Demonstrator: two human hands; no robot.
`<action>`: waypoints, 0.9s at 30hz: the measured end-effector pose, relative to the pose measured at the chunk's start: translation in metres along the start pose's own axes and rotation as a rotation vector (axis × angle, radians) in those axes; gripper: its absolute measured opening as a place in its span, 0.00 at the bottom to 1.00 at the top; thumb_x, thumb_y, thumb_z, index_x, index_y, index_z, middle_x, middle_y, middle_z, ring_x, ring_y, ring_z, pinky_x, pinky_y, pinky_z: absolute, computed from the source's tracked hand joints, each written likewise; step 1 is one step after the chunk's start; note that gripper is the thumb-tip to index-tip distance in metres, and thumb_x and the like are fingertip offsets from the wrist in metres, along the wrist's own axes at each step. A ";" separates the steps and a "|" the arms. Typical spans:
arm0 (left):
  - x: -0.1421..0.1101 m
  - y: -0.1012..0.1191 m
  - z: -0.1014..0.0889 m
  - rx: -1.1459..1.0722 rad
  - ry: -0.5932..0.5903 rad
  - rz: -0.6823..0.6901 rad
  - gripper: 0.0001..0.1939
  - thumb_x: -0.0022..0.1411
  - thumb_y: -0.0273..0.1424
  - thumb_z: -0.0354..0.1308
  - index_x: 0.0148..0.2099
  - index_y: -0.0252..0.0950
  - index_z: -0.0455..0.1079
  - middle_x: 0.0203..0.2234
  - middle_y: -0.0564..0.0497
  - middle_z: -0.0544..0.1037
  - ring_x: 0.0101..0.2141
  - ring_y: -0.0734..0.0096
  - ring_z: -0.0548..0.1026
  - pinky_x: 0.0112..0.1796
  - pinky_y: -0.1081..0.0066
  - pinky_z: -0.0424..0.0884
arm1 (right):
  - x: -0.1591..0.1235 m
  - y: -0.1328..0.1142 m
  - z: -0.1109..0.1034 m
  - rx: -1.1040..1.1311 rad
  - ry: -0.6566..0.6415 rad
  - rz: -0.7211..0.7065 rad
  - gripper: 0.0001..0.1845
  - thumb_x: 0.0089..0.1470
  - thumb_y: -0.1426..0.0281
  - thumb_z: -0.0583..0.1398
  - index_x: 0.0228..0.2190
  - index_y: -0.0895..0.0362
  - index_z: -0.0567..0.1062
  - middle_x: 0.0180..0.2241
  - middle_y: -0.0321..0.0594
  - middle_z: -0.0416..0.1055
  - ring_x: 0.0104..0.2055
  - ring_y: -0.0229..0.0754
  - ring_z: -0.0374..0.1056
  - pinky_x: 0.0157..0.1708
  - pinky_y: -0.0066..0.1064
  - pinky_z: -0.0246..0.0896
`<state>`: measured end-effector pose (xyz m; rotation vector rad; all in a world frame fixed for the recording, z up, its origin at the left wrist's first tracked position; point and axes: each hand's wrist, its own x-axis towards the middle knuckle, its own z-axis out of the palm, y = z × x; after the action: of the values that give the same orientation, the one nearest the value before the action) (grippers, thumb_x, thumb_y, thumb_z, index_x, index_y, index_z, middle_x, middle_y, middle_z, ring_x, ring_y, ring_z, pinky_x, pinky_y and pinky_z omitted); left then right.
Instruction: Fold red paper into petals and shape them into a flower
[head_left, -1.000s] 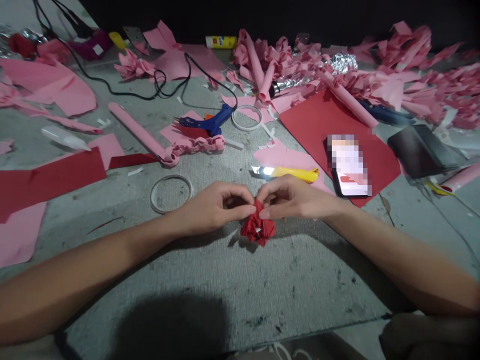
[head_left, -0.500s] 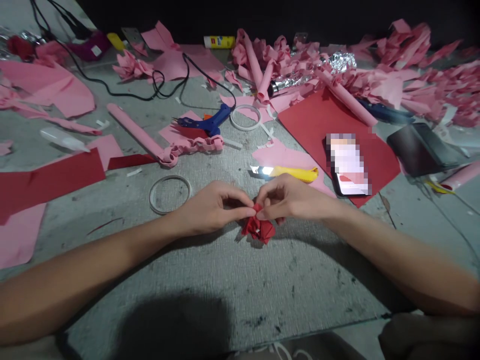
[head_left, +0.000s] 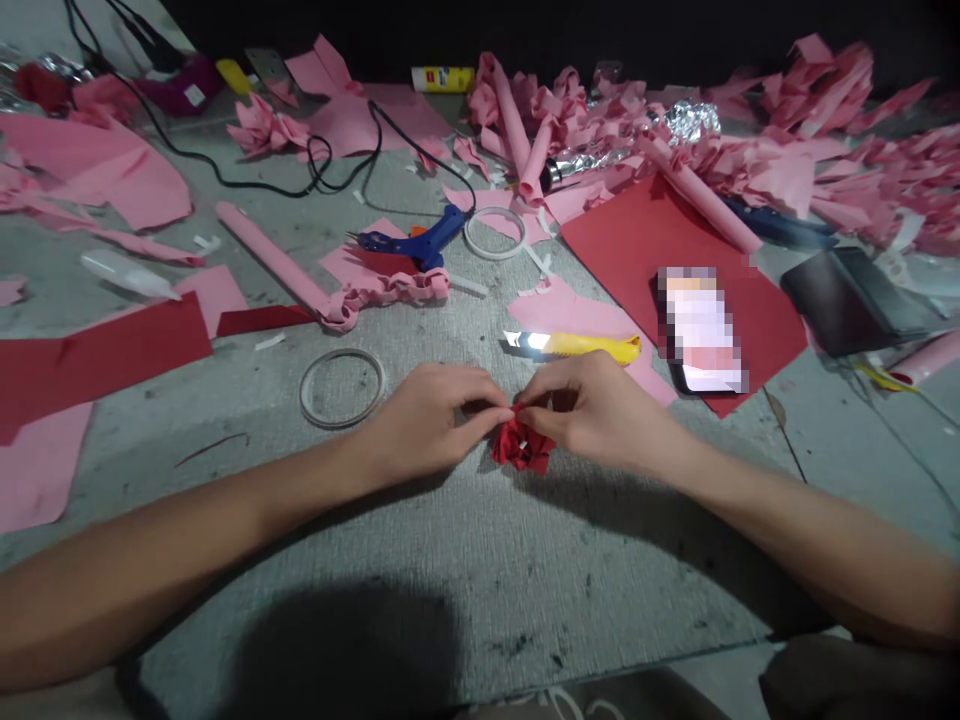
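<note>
A small red folded paper flower (head_left: pixel 523 447) is held at its upper edge, close over the grey table. My left hand (head_left: pixel 442 415) pinches it from the left, thumb and forefinger closed on the red paper. From the right, my right hand (head_left: pixel 589 405) pinches the same edge, its fingertips almost touching those of the left. The flower's petals hang toward me, with a small white spot in the middle. Just beyond my hands lies a yellow box cutter (head_left: pixel 585 346), blade out to the left, partly on pink paper (head_left: pixel 566 308). A roll of tape (head_left: pixel 342 388) lies beside my left wrist.
A blue glue gun (head_left: pixel 424 243) with a black cord lies beyond, near another tape ring (head_left: pixel 495 233). To the right, a phone (head_left: pixel 701 330) rests on red paper (head_left: pixel 622 225) beside a black wallet (head_left: pixel 847 300). Pink paper scraps and a glue stick (head_left: pixel 442 79) line the back.
Both hands keep their pinch on the paper flower. The flower has tipped slightly and my right hand has turned a little, its fingers lower over the petals. The view has shifted slightly.
</note>
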<state>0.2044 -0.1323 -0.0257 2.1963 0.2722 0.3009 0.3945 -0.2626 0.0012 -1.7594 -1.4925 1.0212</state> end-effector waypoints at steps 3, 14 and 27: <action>0.003 -0.004 -0.007 -0.031 -0.079 0.015 0.08 0.73 0.30 0.62 0.40 0.36 0.81 0.33 0.50 0.84 0.34 0.70 0.79 0.38 0.70 0.71 | 0.002 0.005 -0.001 0.051 -0.031 -0.039 0.10 0.57 0.78 0.64 0.31 0.59 0.86 0.27 0.38 0.79 0.27 0.36 0.66 0.26 0.29 0.56; 0.006 -0.008 -0.016 -0.099 -0.197 0.030 0.04 0.68 0.28 0.63 0.39 0.35 0.79 0.31 0.51 0.83 0.30 0.73 0.77 0.35 0.72 0.69 | 0.005 0.011 -0.001 0.089 -0.065 -0.130 0.09 0.59 0.77 0.64 0.33 0.59 0.86 0.28 0.37 0.79 0.28 0.36 0.66 0.29 0.29 0.58; 0.004 0.006 -0.004 -0.040 -0.076 -0.126 0.04 0.58 0.23 0.62 0.31 0.35 0.76 0.21 0.57 0.75 0.24 0.78 0.70 0.29 0.75 0.63 | -0.007 0.001 0.010 -0.200 0.063 -0.206 0.10 0.51 0.81 0.61 0.31 0.59 0.82 0.26 0.36 0.77 0.27 0.36 0.65 0.31 0.32 0.54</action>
<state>0.2078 -0.1319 -0.0177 2.1348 0.3574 0.1510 0.3858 -0.2704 -0.0035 -1.7097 -1.7443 0.7283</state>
